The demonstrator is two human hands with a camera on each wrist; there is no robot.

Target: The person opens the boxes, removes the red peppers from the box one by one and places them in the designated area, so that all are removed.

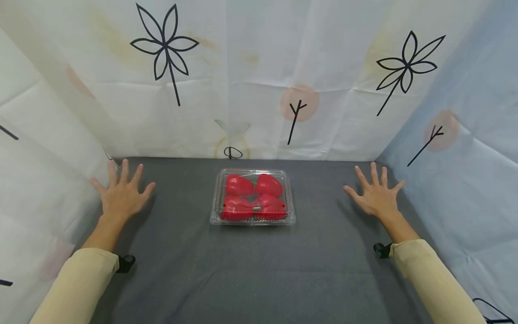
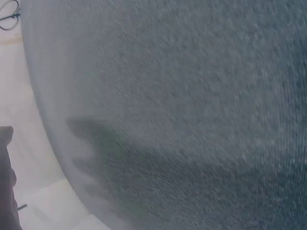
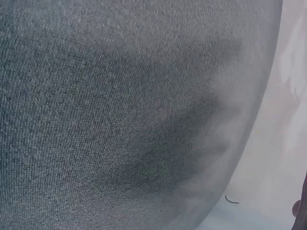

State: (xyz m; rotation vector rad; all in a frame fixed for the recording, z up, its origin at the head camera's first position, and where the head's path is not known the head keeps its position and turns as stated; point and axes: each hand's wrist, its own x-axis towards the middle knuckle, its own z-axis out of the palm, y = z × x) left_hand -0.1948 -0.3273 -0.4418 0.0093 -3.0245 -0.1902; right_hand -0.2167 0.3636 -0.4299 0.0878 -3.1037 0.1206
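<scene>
A clear plastic clamshell box (image 1: 254,222) stands on the grey cloth, its lid down. Several red peppers (image 1: 238,185) show through it. Well to the left of the box, my left hand (image 1: 123,197) is spread with straight fingers and holds nothing. On the far right, my right hand (image 1: 377,197) is spread the same way, also apart from the box. In the left wrist view only a sliver of the left hand (image 2: 6,187) shows at the edge, above its shadow. The right wrist view catches a bit of the right hand (image 3: 301,211) at its lower right edge.
Grey cloth (image 1: 251,274) covers the tabletop. White patterned fabric (image 1: 259,58) hangs along the back. More fabric walls rise on the left (image 1: 36,157) and the right (image 1: 477,180), near each hand. Dark wrist bands (image 1: 126,264) sit at the sleeve cuffs.
</scene>
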